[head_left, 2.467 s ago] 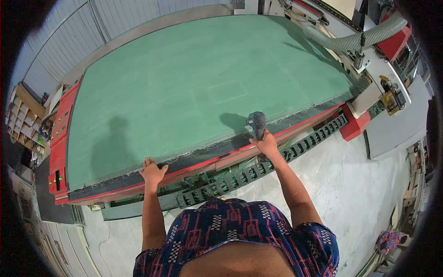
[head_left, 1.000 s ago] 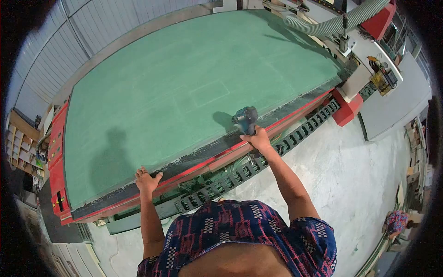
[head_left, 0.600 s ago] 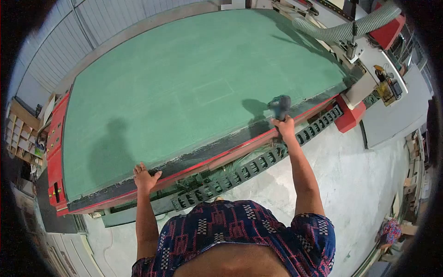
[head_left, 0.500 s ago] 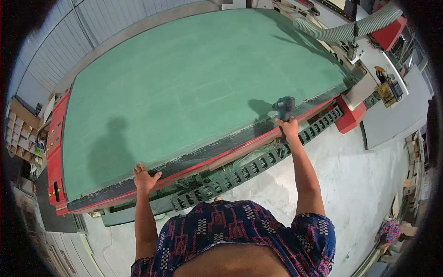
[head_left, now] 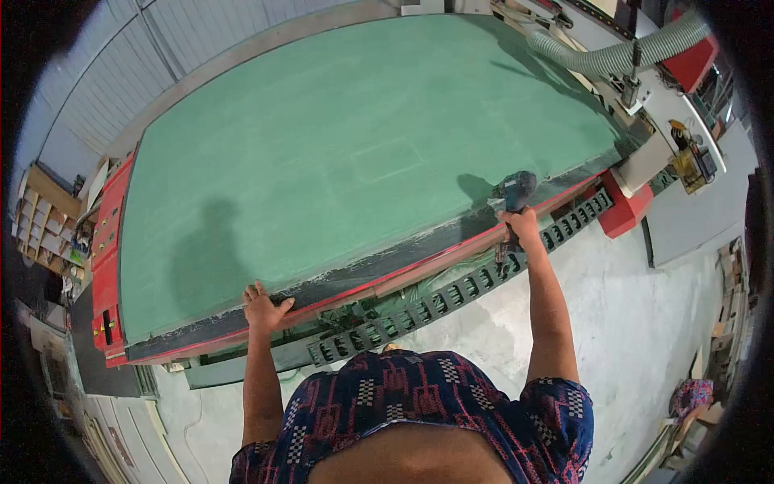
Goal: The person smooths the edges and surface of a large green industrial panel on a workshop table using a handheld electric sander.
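Note:
My left hand (head_left: 265,308) rests with its fingers spread on the black front edge of a large green machine bed (head_left: 322,153). On the right, my right hand (head_left: 522,226) is wrapped round the handle of a dark teal power drill (head_left: 514,190). The drill is over the bed's front edge, and its shadow falls on the green surface. Below the red rim runs a black cable chain (head_left: 439,304).
A white and red machine gantry (head_left: 677,121) with a grey ribbed hose (head_left: 621,58) stands at the right end. At the far left are a red end panel (head_left: 107,258) and a wooden shelf of compartments (head_left: 48,218). Patterned cloth (head_left: 692,397) lies at lower right.
The view has shifted slightly, so the bed and both hands appear a little further right. The drill remains in my right hand, and my left hand stays on the edge.

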Motion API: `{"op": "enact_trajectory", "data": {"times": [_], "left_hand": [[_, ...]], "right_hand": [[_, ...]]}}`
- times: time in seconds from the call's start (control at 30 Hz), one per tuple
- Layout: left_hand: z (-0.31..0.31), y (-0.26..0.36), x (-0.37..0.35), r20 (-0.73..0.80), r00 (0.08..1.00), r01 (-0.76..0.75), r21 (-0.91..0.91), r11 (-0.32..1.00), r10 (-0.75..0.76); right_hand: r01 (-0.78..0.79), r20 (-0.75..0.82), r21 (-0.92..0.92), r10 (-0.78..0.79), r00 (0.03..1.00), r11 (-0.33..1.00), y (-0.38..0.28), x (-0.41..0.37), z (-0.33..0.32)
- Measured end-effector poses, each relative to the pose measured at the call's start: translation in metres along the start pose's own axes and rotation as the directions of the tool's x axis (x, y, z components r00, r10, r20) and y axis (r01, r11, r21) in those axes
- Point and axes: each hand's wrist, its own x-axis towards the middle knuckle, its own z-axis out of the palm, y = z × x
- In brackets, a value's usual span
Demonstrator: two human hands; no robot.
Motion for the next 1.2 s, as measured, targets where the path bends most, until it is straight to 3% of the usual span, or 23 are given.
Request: {"op": "enact_trajectory", "data": {"times": [0.1,0.23,0.37,0.5,0.73,1.07,1.2], "left_hand": [[0.003,-0.002,0.001,-0.013,1.0,-0.006,-0.024,1.0,0.006],[-0.001,-0.001,0.001,0.008,1.0,-0.002,-0.003,1.0,0.003],[0.0,-0.001,0.001,0.009,1.0,-0.001,-0.013,1.0,0.002],[0.004,-0.005,0.003,0.013,1.0,-0.015,-0.023,1.0,0.015],[0.003,-0.004,0.004,0.029,1.0,0.004,-0.003,1.0,-0.004],[-0.002,0.002,-0.002,0.04,0.999,0.031,-0.012,0.999,-0.03],[0.001,0.002,-0.001,0.005,1.0,0.023,-0.025,0.999,-0.023]], "right_hand": [[-0.093,0.042,-0.104,0.098,0.994,0.99,-0.005,0.011,-0.006],[0.043,0.129,-0.349,0.002,0.992,0.936,0.002,0.033,-0.01],[0.075,0.044,-0.562,-0.06,0.997,0.824,-0.003,0.027,0.001],[0.092,-0.01,-0.539,-0.116,0.993,0.837,0.002,0.029,0.007],[-0.013,-0.022,-0.405,0.004,1.0,0.914,-0.027,0.009,0.018],[0.01,0.021,-0.584,0.003,1.0,0.812,-0.023,0.015,0.021],[0.056,0.04,-0.544,-0.041,0.998,0.837,-0.009,0.027,0.021]]}}
